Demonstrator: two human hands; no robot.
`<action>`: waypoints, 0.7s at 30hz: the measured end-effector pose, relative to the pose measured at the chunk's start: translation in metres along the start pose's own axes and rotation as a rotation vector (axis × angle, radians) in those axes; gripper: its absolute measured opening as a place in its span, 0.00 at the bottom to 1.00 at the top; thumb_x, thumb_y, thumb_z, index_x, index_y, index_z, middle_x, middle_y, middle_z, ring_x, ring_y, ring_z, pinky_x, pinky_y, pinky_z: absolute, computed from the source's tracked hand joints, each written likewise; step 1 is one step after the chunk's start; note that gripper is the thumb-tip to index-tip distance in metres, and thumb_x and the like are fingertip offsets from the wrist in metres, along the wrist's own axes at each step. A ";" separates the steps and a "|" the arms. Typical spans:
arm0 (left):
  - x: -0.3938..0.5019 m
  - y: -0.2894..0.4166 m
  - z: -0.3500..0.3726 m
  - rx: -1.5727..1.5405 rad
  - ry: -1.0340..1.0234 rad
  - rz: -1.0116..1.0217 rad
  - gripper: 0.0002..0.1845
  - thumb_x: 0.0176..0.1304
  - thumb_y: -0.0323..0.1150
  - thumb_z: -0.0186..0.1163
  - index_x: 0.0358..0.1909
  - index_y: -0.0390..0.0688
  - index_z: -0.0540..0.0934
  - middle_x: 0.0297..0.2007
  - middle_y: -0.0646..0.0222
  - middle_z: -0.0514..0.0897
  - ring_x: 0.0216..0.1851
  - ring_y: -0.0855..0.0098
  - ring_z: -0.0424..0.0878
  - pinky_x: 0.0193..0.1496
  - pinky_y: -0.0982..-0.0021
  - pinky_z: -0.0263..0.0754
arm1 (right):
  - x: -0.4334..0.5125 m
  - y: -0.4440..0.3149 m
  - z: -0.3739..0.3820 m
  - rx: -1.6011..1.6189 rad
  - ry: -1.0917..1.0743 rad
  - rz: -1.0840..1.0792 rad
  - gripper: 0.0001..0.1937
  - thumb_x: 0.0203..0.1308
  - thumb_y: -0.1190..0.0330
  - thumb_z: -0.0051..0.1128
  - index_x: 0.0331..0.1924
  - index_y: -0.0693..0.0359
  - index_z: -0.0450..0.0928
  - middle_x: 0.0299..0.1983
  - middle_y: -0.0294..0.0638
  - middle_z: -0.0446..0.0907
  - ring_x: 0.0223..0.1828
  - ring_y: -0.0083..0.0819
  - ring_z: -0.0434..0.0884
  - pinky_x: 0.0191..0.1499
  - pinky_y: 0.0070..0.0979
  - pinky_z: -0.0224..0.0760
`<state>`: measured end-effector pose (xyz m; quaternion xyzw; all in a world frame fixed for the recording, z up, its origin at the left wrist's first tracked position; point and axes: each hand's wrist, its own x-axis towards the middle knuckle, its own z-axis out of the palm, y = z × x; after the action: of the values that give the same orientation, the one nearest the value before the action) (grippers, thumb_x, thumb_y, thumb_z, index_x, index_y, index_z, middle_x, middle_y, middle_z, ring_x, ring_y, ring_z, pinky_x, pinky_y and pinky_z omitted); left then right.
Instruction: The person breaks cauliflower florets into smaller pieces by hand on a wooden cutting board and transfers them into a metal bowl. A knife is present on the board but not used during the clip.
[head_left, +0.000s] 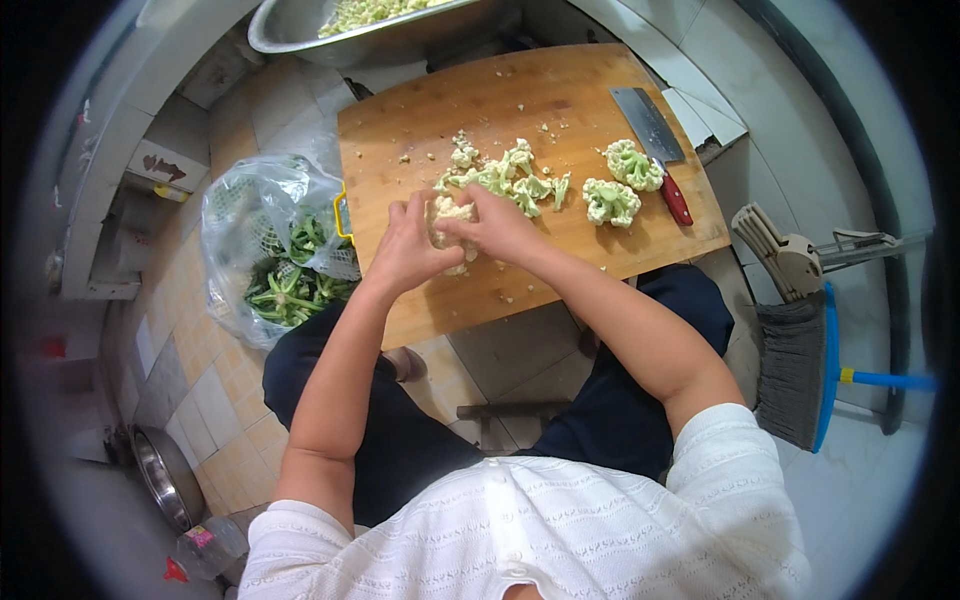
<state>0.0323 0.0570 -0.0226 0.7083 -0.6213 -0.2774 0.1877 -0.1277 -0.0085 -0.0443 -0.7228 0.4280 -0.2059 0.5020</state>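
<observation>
Over the near left part of a wooden cutting board (420, 127), my left hand (412, 244) and my right hand (499, 225) grip one piece of cauliflower (452, 217) between them. Their fingers partly cover it. Just beyond my hands lies a loose pile of cauliflower florets (495, 176), with small crumbs scattered around. Two larger cauliflower pieces (611, 202) rest farther right, stems facing up. Beside them, near the board's right edge, a cleaver (649, 124) lies flat, its red handle towards me.
Left of the board, a clear plastic bag (225, 225) holds green leaves and stalks. A metal basin (281, 37) with cauliflower bits stands beyond the board. A blue broom (831, 367) is at the right; a steel bowl (169, 480) and a plastic bottle (214, 546) are at lower left.
</observation>
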 end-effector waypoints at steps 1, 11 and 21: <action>0.004 -0.002 -0.001 -0.035 0.041 0.073 0.46 0.42 0.43 0.71 0.66 0.45 0.63 0.57 0.44 0.67 0.58 0.49 0.71 0.59 0.58 0.70 | 0.004 0.002 -0.002 0.030 0.032 -0.079 0.21 0.55 0.54 0.67 0.37 0.63 0.72 0.24 0.40 0.76 0.23 0.24 0.76 0.24 0.26 0.67; 0.018 0.002 -0.012 -0.543 -0.048 0.142 0.36 0.46 0.31 0.72 0.58 0.46 0.66 0.41 0.69 0.74 0.44 0.78 0.74 0.47 0.73 0.72 | 0.013 -0.001 -0.032 0.628 -0.094 0.037 0.07 0.61 0.69 0.61 0.34 0.62 0.75 0.22 0.31 0.75 0.20 0.15 0.72 0.19 0.16 0.62; 0.020 0.003 -0.015 -1.089 -0.231 -0.092 0.31 0.51 0.35 0.63 0.58 0.48 0.65 0.48 0.68 0.72 0.46 0.70 0.75 0.50 0.63 0.73 | 0.013 0.008 -0.041 1.130 0.052 0.406 0.07 0.59 0.71 0.58 0.29 0.59 0.71 0.25 0.31 0.72 0.17 0.12 0.64 0.15 0.09 0.57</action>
<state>0.0410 0.0353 -0.0130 0.5004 -0.3734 -0.6421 0.4448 -0.1540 -0.0431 -0.0364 -0.2424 0.3940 -0.3191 0.8271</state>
